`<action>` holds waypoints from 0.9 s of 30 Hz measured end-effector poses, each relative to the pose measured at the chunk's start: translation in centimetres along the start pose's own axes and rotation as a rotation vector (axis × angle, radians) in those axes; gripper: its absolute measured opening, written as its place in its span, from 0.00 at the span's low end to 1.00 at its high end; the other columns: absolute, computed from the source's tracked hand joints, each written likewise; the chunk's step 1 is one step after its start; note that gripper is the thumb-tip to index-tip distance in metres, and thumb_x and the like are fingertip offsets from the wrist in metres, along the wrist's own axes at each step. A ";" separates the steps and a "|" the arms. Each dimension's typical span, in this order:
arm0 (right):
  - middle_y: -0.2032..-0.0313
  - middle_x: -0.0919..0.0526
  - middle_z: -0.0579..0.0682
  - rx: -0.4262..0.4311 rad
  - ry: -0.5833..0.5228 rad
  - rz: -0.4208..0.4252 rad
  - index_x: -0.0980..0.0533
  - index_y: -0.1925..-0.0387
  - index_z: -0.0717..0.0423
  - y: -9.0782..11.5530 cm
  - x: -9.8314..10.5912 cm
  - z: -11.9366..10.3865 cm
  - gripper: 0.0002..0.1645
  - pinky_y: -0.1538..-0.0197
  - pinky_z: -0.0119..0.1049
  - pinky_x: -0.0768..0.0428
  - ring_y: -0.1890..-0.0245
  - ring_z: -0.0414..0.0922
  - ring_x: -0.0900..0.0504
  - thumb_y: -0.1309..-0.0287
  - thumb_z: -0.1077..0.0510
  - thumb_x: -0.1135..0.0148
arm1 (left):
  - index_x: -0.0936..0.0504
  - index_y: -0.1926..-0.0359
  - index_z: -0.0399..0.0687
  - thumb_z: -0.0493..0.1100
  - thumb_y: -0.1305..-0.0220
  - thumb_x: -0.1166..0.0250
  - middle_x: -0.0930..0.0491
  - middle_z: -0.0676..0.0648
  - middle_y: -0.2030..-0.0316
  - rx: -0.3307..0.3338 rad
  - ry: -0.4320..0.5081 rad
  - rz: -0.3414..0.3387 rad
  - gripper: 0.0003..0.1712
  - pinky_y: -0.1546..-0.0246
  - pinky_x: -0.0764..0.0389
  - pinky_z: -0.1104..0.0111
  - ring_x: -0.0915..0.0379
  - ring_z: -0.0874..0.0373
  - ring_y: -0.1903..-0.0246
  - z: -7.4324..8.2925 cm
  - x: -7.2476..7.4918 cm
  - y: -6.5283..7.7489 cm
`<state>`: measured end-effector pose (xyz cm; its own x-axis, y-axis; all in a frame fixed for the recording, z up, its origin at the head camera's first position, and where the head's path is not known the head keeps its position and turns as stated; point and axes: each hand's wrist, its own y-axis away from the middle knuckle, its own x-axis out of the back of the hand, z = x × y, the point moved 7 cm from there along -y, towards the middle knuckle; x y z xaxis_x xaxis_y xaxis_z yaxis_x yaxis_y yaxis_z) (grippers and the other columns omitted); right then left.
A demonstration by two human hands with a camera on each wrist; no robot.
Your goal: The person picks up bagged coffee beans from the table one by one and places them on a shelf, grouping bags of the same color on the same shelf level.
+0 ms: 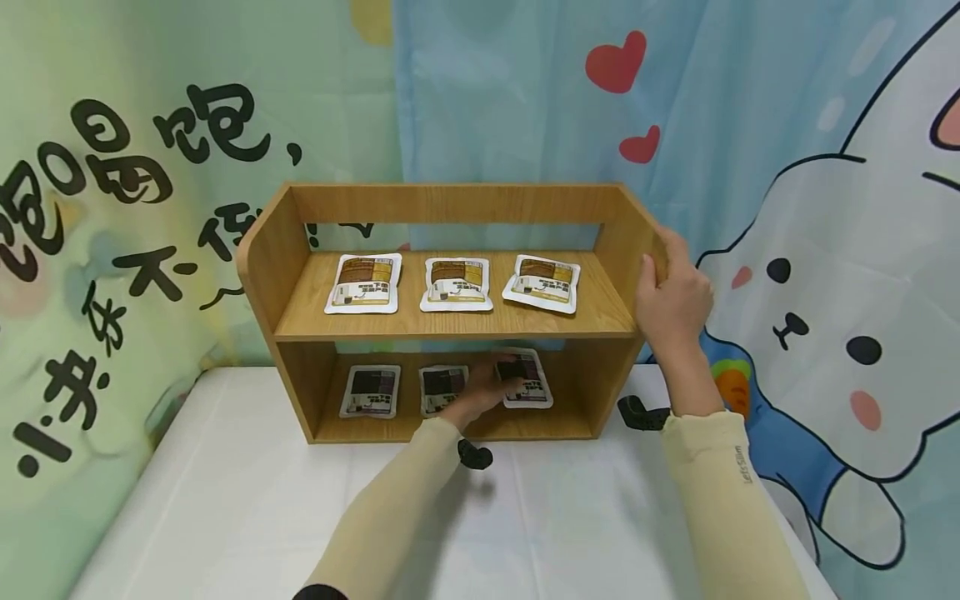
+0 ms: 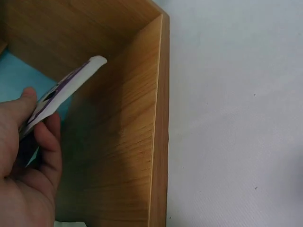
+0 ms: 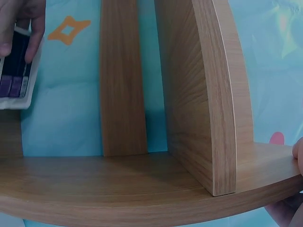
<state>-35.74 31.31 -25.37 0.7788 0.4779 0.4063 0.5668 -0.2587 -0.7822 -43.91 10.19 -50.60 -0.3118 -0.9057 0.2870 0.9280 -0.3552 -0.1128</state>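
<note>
A two-tier wooden shelf point(image 1: 457, 326) stands on the white table. Inside its lower tier, toward the right, my left hand point(image 1: 480, 393) pinches a dark-labelled white packet point(image 1: 536, 379) between thumb and fingers. In the left wrist view that packet point(image 2: 71, 87) is tilted, one edge toward the camera, above the lower board point(image 2: 113, 137). My right hand point(image 1: 678, 292) grips the shelf's right side panel point(image 1: 637, 225) near the top, thumb on the inner side. Two more dark-labelled packets lie in the lower tier, one at left point(image 1: 371, 392) and one in the middle point(image 1: 441, 387), partly behind my left hand.
On the upper tier lie three packets with brown-and-yellow labels: left point(image 1: 365, 283), middle point(image 1: 457, 284) and right point(image 1: 542, 284). White table point(image 1: 225, 500) extends in front of the shelf. Printed curtains point(image 1: 510, 100) hang behind and at both sides.
</note>
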 end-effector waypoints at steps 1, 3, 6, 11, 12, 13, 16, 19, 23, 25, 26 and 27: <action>0.52 0.17 0.61 -0.001 0.000 -0.002 0.29 0.37 0.51 0.0 0.0 0.0 0.22 0.60 0.56 0.21 0.62 0.62 0.18 0.30 0.54 0.46 | 0.26 0.40 0.40 0.38 0.35 0.35 0.33 0.41 0.36 0.002 -0.006 0.006 0.23 0.37 0.40 0.57 0.40 0.49 0.37 0.1 -0.1 -0.1; 0.53 0.17 0.61 0.002 -0.001 -0.004 0.29 0.36 0.50 -0.1 -0.1 0.0 0.23 0.61 0.56 0.21 0.62 0.62 0.18 0.30 0.55 0.46 | 0.25 0.41 0.40 0.38 0.35 0.36 0.33 0.41 0.37 0.010 -0.013 0.016 0.22 0.38 0.37 0.57 0.39 0.49 0.38 0.0 -0.3 -0.3; 0.52 0.17 0.61 0.003 -0.003 -0.006 0.29 0.36 0.50 -0.1 -0.1 0.0 0.23 0.61 0.56 0.21 0.61 0.62 0.18 0.30 0.55 0.46 | 0.26 0.41 0.38 0.37 0.33 0.38 0.35 0.40 0.36 0.031 0.006 0.011 0.21 0.39 0.36 0.56 0.39 0.48 0.38 -0.1 -0.7 -0.3; 0.52 0.17 0.62 0.001 0.001 -0.011 0.29 0.36 0.51 0.0 -0.2 0.0 0.23 0.61 0.56 0.21 0.62 0.62 0.18 0.31 0.54 0.45 | 0.28 0.38 0.38 0.38 0.31 0.40 0.38 0.38 0.34 0.068 -0.003 0.004 0.22 0.40 0.35 0.56 0.38 0.47 0.39 -0.9 -1.3 0.0; 0.53 0.17 0.62 0.002 0.000 -0.011 0.29 0.36 0.51 0.1 -0.3 0.0 0.23 0.62 0.56 0.21 0.62 0.62 0.18 0.31 0.54 0.45 | 0.29 0.37 0.39 0.38 0.31 0.40 0.37 0.38 0.34 0.076 -0.018 0.003 0.23 0.40 0.35 0.56 0.39 0.47 0.38 -1.2 -1.3 0.1; 0.53 0.17 0.62 0.003 -0.002 -0.011 0.29 0.37 0.51 0.2 -0.4 0.0 0.23 0.63 0.56 0.21 0.63 0.62 0.18 0.31 0.54 0.45 | 0.29 0.37 0.39 0.38 0.31 0.40 0.37 0.38 0.34 0.086 -0.027 -0.001 0.23 0.40 0.35 0.56 0.38 0.46 0.38 -1.4 -1.3 0.2; 0.54 0.17 0.63 0.009 -0.008 -0.006 0.28 0.37 0.52 0.4 -0.4 0.1 0.23 0.65 0.56 0.22 0.65 0.62 0.19 0.31 0.54 0.44 | 0.29 0.37 0.38 0.39 0.32 0.39 0.35 0.37 0.36 0.088 -0.073 0.009 0.24 0.40 0.34 0.55 0.37 0.46 0.38 -1.9 -1.3 0.4; 0.54 0.17 0.63 0.011 -0.008 0.000 0.28 0.38 0.52 0.4 -0.2 0.1 0.22 0.65 0.56 0.22 0.65 0.62 0.19 0.32 0.55 0.44 | 0.30 0.38 0.35 0.39 0.34 0.37 0.34 0.36 0.37 0.093 -0.108 0.015 0.26 0.40 0.34 0.55 0.37 0.45 0.39 -1.9 -1.4 0.4; 0.53 0.17 0.63 0.009 -0.004 0.002 0.28 0.38 0.53 0.2 0.1 0.0 0.22 0.63 0.57 0.22 0.64 0.63 0.19 0.32 0.56 0.44 | 0.33 0.35 0.36 0.42 0.35 0.35 0.34 0.36 0.37 0.136 -0.131 -0.011 0.31 0.41 0.33 0.56 0.36 0.45 0.39 -2.1 -1.6 0.3; 0.53 0.18 0.63 0.013 -0.002 0.003 0.28 0.38 0.53 0.1 0.2 -0.1 0.22 0.63 0.57 0.22 0.63 0.63 0.19 0.32 0.56 0.44 | 0.35 0.33 0.37 0.45 0.36 0.33 0.35 0.38 0.35 0.171 -0.154 -0.036 0.35 0.40 0.33 0.58 0.38 0.47 0.38 -2.1 -1.8 0.3; 0.53 0.17 0.63 0.014 -0.002 0.004 0.28 0.38 0.53 0.0 0.2 -0.1 0.22 0.63 0.57 0.22 0.64 0.63 0.19 0.32 0.56 0.44 | 0.36 0.32 0.38 0.46 0.37 0.32 0.35 0.38 0.35 0.188 -0.159 -0.047 0.37 0.40 0.34 0.59 0.38 0.48 0.38 -2.1 -1.8 0.3; 0.54 0.17 0.63 0.017 -0.002 0.005 0.28 0.38 0.53 -0.1 0.3 -0.1 0.22 0.64 0.56 0.22 0.64 0.63 0.19 0.32 0.56 0.44 | 0.36 0.32 0.38 0.46 0.38 0.31 0.36 0.38 0.35 0.205 -0.168 -0.054 0.39 0.39 0.35 0.60 0.39 0.48 0.37 -2.2 -1.9 0.2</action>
<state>-35.57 31.39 -25.15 0.7814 0.4779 0.4013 0.5579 -0.2469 -0.7923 -43.57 11.34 -53.23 -0.3400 -0.8295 0.4430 0.9380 -0.3326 0.0973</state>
